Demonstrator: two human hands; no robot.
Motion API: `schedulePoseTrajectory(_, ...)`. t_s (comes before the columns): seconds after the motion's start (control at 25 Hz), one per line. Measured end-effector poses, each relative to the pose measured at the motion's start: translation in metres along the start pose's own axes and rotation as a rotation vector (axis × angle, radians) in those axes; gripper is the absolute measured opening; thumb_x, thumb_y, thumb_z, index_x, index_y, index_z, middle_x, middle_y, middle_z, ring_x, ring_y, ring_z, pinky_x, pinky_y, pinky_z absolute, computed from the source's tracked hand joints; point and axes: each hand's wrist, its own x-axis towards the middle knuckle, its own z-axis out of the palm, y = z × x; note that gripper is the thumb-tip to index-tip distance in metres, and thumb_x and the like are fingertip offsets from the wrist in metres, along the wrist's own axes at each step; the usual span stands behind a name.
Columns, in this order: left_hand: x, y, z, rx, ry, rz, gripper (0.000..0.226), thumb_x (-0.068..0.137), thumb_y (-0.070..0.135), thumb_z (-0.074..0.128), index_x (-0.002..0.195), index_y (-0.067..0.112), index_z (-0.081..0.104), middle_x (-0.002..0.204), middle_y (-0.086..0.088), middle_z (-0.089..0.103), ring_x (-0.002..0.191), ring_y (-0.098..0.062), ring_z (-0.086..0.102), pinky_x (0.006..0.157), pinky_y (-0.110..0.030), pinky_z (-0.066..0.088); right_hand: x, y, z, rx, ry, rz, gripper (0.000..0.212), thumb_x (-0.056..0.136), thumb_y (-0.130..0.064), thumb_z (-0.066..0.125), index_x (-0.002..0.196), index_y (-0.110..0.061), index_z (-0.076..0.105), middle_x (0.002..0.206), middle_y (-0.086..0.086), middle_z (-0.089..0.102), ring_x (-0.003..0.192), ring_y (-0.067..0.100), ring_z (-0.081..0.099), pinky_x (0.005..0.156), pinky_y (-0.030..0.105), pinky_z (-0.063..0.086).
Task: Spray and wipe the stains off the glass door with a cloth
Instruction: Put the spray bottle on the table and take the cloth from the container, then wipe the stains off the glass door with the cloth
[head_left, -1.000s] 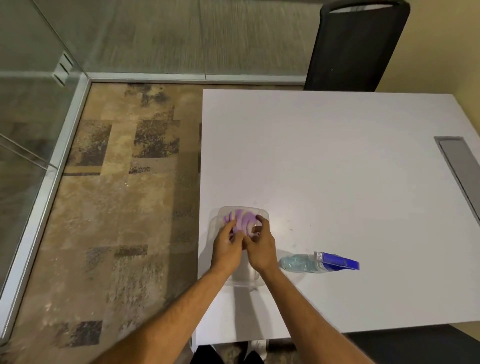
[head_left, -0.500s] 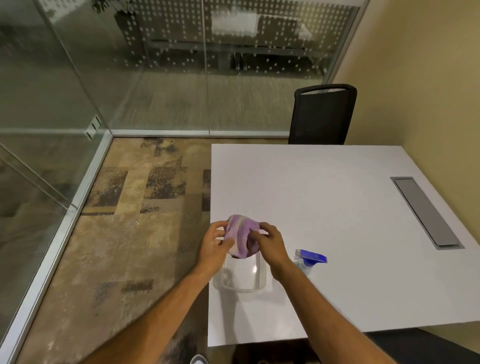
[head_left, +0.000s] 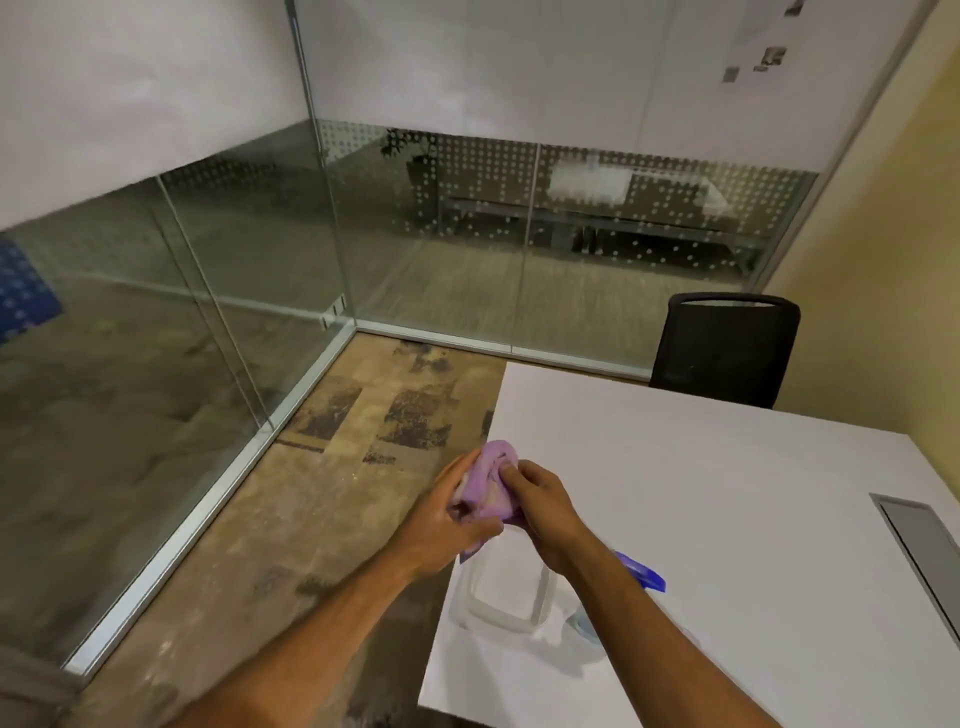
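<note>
The crumpled purple cloth (head_left: 488, 480) sits bunched between both hands, left hand (head_left: 447, 525) and right hand (head_left: 545, 506) gripping it, lifted higher above the clear plastic container (head_left: 501, 597) than before.

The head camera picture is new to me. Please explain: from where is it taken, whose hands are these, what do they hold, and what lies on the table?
There is no machine here. A person wears one wide-angle camera on the head, and it looks forward and down, so you see that person's own two arms from above.

Both hands hold a purple cloth above the near left corner of the white table. The left hand grips it from the left and the right hand pinches it from the right.

On the table, under the hands, lies a clear plastic container. Beside it lies a spray bottle with a blue head, partly hidden by the right forearm.

Behind stand glass walls and a black chair. Which pane is the door, I cannot tell.
</note>
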Motion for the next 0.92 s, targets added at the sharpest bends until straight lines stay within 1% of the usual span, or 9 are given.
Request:
schedulePoseTrajectory(0.12, -0.03, 0.008, -0.006, -0.186, 0.201, -0.004, 0.053, 0.091, 0.035, 0.076, 0.14, 0.042, 0.059, 0.135, 0.011, 0.068, 0.124, -0.013, 0.067, 0.103, -0.038, 0.057, -0.009, -0.006, 0.018, -0.015, -0.162, 0.009, 0.024, 0.103, -0.027, 0.058, 0.118, -0.011, 0.069, 0.104, 0.011, 0.077, 0.095, 0.029, 0.075, 0.084, 0.038, 0.063)
schedulePoseTrajectory(0.2, -0.056, 0.01, -0.017, -0.217, 0.366, -0.037, 0.027, 0.1, 0.038, 0.065, 0.126, 0.043, 0.068, 0.118, 0.008, 0.077, 0.111, -0.013, 0.074, 0.098, -0.039, 0.06, -0.011, -0.001, 0.035, -0.039, -0.262, 0.01, 0.024, 0.099, -0.02, 0.064, 0.12, -0.01, 0.068, 0.107, 0.014, 0.077, 0.099, 0.032, 0.075, 0.086, 0.04, 0.062)
schedulePoseTrajectory(0.32, -0.099, 0.01, -0.04, -0.237, 0.572, -0.015, 0.017, 0.1, 0.04, 0.062, 0.11, 0.039, 0.075, 0.092, 0.01, 0.078, 0.083, -0.009, 0.074, 0.074, -0.033, 0.061, -0.017, 0.007, 0.071, -0.089, -0.354, 0.006, 0.022, 0.096, -0.011, 0.065, 0.117, -0.01, 0.07, 0.106, 0.014, 0.077, 0.098, 0.032, 0.074, 0.083, 0.039, 0.062)
schedulePoseTrajectory(0.4, -0.127, 0.009, -0.061, -0.249, 0.674, 0.015, 0.018, 0.102, 0.035, 0.06, 0.097, 0.032, 0.078, 0.063, 0.007, 0.066, 0.054, -0.01, 0.056, 0.05, -0.026, 0.046, -0.022, 0.015, 0.097, -0.179, -0.386, -0.032, 0.022, 0.093, -0.009, 0.066, 0.113, -0.013, 0.073, 0.105, 0.014, 0.076, 0.095, 0.029, 0.073, 0.081, 0.038, 0.059)
schedulePoseTrajectory(0.52, -0.17, 0.006, -0.098, -0.217, 0.784, -0.056, 0.026, 0.109, 0.025, 0.051, 0.098, 0.022, 0.074, 0.048, -0.001, 0.053, 0.038, -0.016, 0.043, 0.042, -0.023, 0.037, -0.037, 0.024, 0.142, -0.345, -0.486, -0.155, 0.035, 0.08, -0.017, 0.071, 0.115, -0.014, 0.071, 0.109, 0.009, 0.075, 0.1, 0.023, 0.071, 0.083, 0.034, 0.057)
schedulePoseTrajectory(0.64, -0.214, 0.007, -0.13, -0.108, 0.806, -0.114, 0.043, 0.11, 0.019, 0.045, 0.081, 0.036, 0.072, 0.044, -0.02, 0.053, 0.038, -0.023, 0.047, 0.037, -0.022, 0.039, -0.06, 0.024, 0.193, -0.45, -0.643, -0.305, 0.053, 0.07, -0.014, 0.073, 0.122, -0.017, 0.065, 0.113, -0.011, 0.071, 0.102, -0.003, 0.067, 0.084, 0.016, 0.053)
schedulePoseTrajectory(0.72, -0.247, 0.005, -0.155, -0.049, 0.778, -0.136, 0.049, 0.109, 0.015, 0.042, 0.076, 0.037, 0.07, 0.047, -0.025, 0.055, 0.041, -0.027, 0.048, 0.039, -0.024, 0.039, -0.078, 0.024, 0.238, -0.499, -0.776, -0.36, 0.05, 0.073, -0.003, 0.074, 0.121, -0.018, 0.066, 0.105, -0.016, 0.071, 0.095, -0.006, 0.066, 0.08, 0.012, 0.05)
schedulePoseTrajectory(0.84, -0.295, -0.003, -0.198, -0.046, 0.886, -0.09, 0.021, 0.097, 0.018, 0.055, 0.092, 0.026, 0.074, 0.076, -0.009, 0.071, 0.069, -0.021, 0.063, 0.062, -0.031, 0.051, -0.101, 0.027, 0.307, -0.479, -0.853, -0.385, 0.023, 0.073, -0.015, 0.07, 0.095, -0.012, 0.07, 0.082, -0.01, 0.067, 0.075, 0.004, 0.058, 0.069, 0.026, 0.048)
schedulePoseTrajectory(0.92, -0.331, -0.011, -0.231, -0.126, 1.031, -0.054, 0.019, 0.091, 0.023, 0.066, 0.109, 0.022, 0.071, 0.103, 0.001, 0.075, 0.09, -0.006, 0.067, 0.083, -0.022, 0.053, -0.118, 0.03, 0.352, -0.396, -0.853, -0.342, 0.029, 0.071, -0.026, 0.071, 0.09, -0.004, 0.068, 0.078, 0.004, 0.066, 0.073, 0.01, 0.056, 0.069, 0.034, 0.047)
